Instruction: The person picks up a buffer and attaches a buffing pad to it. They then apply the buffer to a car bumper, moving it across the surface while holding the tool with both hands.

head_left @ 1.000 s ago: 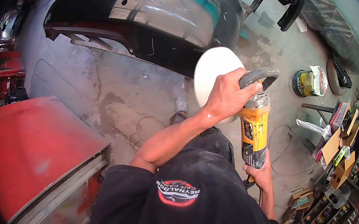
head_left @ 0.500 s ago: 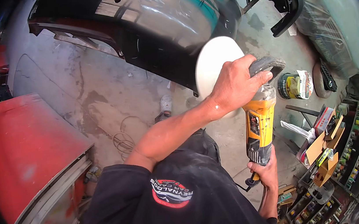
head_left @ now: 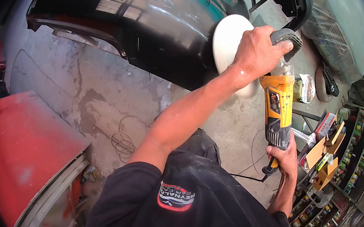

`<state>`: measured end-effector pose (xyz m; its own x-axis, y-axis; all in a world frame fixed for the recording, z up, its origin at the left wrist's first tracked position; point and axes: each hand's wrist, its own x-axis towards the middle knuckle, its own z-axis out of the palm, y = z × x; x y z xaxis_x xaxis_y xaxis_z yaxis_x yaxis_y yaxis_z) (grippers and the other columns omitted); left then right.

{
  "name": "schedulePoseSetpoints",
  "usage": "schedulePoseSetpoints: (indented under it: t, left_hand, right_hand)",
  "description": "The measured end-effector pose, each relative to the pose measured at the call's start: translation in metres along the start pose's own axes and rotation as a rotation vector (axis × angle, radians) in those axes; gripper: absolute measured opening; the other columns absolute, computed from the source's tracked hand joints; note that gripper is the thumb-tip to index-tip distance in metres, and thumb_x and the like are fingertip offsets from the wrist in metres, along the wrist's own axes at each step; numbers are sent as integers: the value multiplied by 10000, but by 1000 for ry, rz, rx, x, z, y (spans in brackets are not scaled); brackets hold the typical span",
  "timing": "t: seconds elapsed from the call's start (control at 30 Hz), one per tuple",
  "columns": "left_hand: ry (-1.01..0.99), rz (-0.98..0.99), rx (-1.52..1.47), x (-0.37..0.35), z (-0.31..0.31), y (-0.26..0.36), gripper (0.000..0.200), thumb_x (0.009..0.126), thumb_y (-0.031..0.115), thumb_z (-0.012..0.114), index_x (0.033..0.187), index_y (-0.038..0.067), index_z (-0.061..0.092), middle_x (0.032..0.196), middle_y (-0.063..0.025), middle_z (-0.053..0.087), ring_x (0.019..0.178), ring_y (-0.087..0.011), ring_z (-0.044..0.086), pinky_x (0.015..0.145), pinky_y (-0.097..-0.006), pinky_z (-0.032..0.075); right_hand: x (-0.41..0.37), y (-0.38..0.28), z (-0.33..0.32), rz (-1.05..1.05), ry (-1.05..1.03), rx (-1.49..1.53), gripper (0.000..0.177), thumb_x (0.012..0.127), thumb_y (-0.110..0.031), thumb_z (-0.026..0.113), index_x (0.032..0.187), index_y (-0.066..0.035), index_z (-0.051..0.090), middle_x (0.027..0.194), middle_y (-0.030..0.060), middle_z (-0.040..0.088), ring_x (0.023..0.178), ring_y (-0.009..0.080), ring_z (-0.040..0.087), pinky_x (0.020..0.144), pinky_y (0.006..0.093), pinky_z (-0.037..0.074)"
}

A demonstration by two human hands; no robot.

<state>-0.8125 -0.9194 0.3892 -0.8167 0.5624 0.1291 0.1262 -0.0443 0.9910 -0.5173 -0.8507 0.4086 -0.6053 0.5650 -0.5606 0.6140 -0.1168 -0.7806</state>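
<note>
The yellow polisher (head_left: 278,107) looks heavy and rigid, its soft white pad (head_left: 227,41) against the black panel (head_left: 158,22). The left hand (head_left: 258,53) wraps its front handle (head_left: 289,38) and the right hand (head_left: 284,158) clasps its rear, which seem the sound places to hold it.

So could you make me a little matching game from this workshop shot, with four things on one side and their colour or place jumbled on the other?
Things:
1. polishing pad
2. polisher body
3. left hand
4. right hand

Colour or place:
A. closed around the rear grip
B. white
C. yellow
D. closed over the front loop handle

Pairs: 1-B, 2-C, 3-D, 4-A.
</note>
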Motion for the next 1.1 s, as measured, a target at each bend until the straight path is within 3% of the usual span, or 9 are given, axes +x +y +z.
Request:
schedulePoseSetpoints:
  t: [0.4,0.7,0.8,0.83,0.93,1.0,1.1]
  left_hand:
    - [-49,-142,-40,-5,31,-30,347,893,270,791,966,-59,712,813,-183,740,740,-192,704,708,-347,553]
    - [54,-44,-213,-3,-24,0,317,929,251,777,939,-54,691,830,-176,759,741,-151,699,689,-331,548]
    - [103,8,-245,4,-51,13,344,926,278,785,913,-49,679,826,-175,757,749,-155,699,694,-329,542]
    - [122,17,-235,8,-60,16,355,924,289,788,908,-49,678,821,-173,752,744,-158,692,692,-330,539]
    - [166,35,-225,20,-86,23,367,912,294,791,901,-54,675,812,-182,741,745,-202,702,691,-350,542]
    - [193,43,-243,21,-108,33,345,897,263,785,905,-65,678,817,-209,741,763,-280,750,698,-385,561]
    - [252,91,-311,26,-133,36,364,885,281,796,906,-64,681,786,-212,729,735,-284,736,697,-384,558]
  right_hand:
    - [10,15,-25,90,-4,-1,704,664,23,812,1282,-32,480,881,46,616,627,127,614,523,265,510]
    - [-3,-45,-14,38,47,-243,815,656,-4,829,1382,-27,459,943,32,628,673,116,583,571,266,487]
    - [-8,-82,0,41,41,-289,844,658,-7,832,1410,-22,448,1011,41,630,777,122,604,628,267,506]
    - [-7,-87,-1,25,37,-312,847,659,-8,837,1412,-14,448,1081,50,629,899,144,609,754,283,523]
    - [-8,-120,23,-74,74,-391,853,661,-14,846,1414,-5,445,1115,58,627,974,168,607,862,308,513]
    - [-9,-135,31,-39,47,-390,867,660,-28,857,1419,1,438,1140,65,628,998,176,608,896,320,505]
    - [-8,-154,49,-126,29,-440,919,653,-74,885,1439,12,417,1169,86,632,1019,189,611,907,326,502]
